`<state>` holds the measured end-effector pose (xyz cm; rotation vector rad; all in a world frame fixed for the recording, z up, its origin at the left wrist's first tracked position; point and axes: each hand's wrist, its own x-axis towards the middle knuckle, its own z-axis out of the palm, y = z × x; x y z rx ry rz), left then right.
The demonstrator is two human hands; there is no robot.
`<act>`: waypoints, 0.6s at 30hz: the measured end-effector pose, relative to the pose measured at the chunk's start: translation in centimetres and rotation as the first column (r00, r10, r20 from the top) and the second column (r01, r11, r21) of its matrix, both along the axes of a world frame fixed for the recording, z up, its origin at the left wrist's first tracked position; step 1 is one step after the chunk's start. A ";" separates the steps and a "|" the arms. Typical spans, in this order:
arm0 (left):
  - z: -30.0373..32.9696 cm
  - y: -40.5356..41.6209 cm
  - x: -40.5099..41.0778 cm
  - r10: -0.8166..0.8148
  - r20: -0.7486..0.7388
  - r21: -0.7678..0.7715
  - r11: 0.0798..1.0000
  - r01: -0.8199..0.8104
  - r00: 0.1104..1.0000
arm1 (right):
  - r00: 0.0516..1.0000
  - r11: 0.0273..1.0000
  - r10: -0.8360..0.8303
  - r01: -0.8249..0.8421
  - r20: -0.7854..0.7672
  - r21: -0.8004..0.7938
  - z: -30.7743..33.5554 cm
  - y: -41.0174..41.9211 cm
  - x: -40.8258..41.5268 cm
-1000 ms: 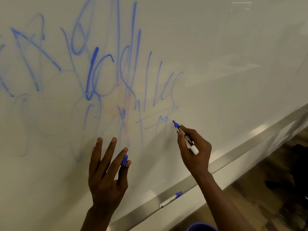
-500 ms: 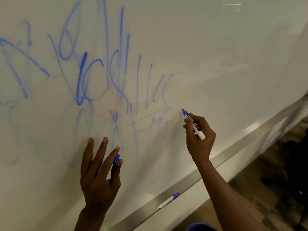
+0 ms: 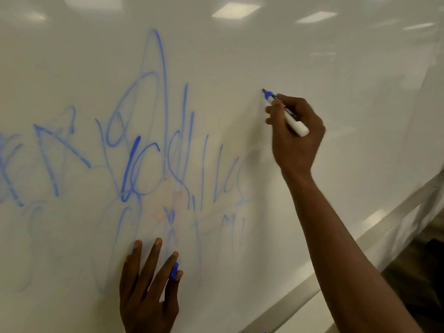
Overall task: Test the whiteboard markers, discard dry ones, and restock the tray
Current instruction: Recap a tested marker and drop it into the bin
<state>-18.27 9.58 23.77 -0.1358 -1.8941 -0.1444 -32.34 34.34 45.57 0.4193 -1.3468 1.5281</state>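
My right hand grips a white-barrelled blue marker with its blue tip touching the whiteboard, up and to the right of the blue scribbles. My left hand rests flat against the board below the scribbles, fingers spread, with the marker's blue cap pinched between thumb and forefinger. The metal marker tray runs diagonally along the board's lower edge; my right forearm hides part of it.
Ceiling lights reflect in the top of the board. A dark floor area shows at the lower right beyond the tray.
My right hand has carried the marker up and to the right along the board. The view has tilted upward, so the spare marker lying in the tray has left the frame.
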 end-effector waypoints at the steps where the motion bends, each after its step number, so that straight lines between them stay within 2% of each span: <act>1: 0.0 0.0 -0.2 0.007 -0.008 0.002 1.000 -0.007 1.000 | 0.998 0.994 0.021 -0.015 -0.058 0.108 0.9 -1.1 0.9; 2: 0.1 0.0 -0.3 0.006 -0.009 0.005 1.000 -0.006 1.000 | 0.992 0.960 0.059 -0.027 -0.109 0.277 1.0 -2.6 2.3; 4: 0.8 -0.1 -0.3 0.012 -0.002 -0.023 1.000 -0.012 1.000 | 0.973 0.795 0.112 0.035 -0.203 0.605 -0.7 -5.7 5.1; 5: 1.3 -0.4 -0.2 0.022 -0.012 -0.044 0.999 -0.022 1.000 | 0.956 0.717 0.127 0.097 -0.265 0.691 -1.6 -6.6 6.2; 6: 1.8 -0.7 0.0 0.031 -0.037 -0.054 0.998 -0.033 0.999 | 0.940 0.683 0.127 0.148 -0.316 0.715 -1.9 -6.7 6.5; 7: 2.4 -1.0 0.2 0.042 -0.075 -0.053 0.998 -0.046 0.996 | 0.936 0.708 0.112 0.161 -0.335 0.688 -1.5 -6.2 5.9; 8: 3.2 -1.4 0.4 0.057 -0.118 -0.046 0.997 -0.063 0.991 | 0.944 0.776 0.070 0.151 -0.322 0.612 -0.7 -5.3 4.6; 10: 4.5 -2.3 0.5 0.096 -0.185 -0.042 0.994 -0.105 0.978 | 0.979 0.941 -0.010 0.079 -0.204 0.330 2.1 -2.9 1.9; 11: 4.9 -2.7 0.5 0.107 -0.201 -0.044 0.992 -0.118 0.974 | 0.989 0.988 -0.014 0.036 -0.146 0.153 3.4 -1.7 0.6; 12: 5.2 -3.1 0.4 0.111 -0.209 -0.043 0.992 -0.123 0.972 | 0.994 1.000 -0.003 0.005 -0.108 0.013 4.2 -1.1 -0.1; 13: 5.4 -3.4 0.3 0.111 -0.218 -0.044 0.991 -0.123 0.970 | 0.994 0.999 0.013 -0.017 -0.106 -0.040 4.2 -1.2 -0.3; 14: 5.5 -3.6 0.2 0.108 -0.227 -0.047 0.991 -0.122 0.968 | 0.990 0.999 0.031 -0.028 -0.135 0.022 3.7 -2.0 0.3; 15: 5.6 -3.4 0.2 0.105 -0.229 -0.053 0.991 -0.120 0.968 | 0.982 0.981 0.067 -0.033 -0.176 0.191 2.6 -3.2 1.3; 16: 5.6 -3.1 0.1 0.103 -0.223 -0.049 0.992 -0.116 0.969 | 0.973 0.920 0.102 -0.013 -0.207 0.391 1.2 -4.4 2.8; 18: 5.5 -2.6 0.1 0.103 -0.204 -0.018 0.994 -0.109 0.974 | 0.957 0.719 0.188 0.018 -0.219 0.694 -1.9 -6.1 5.0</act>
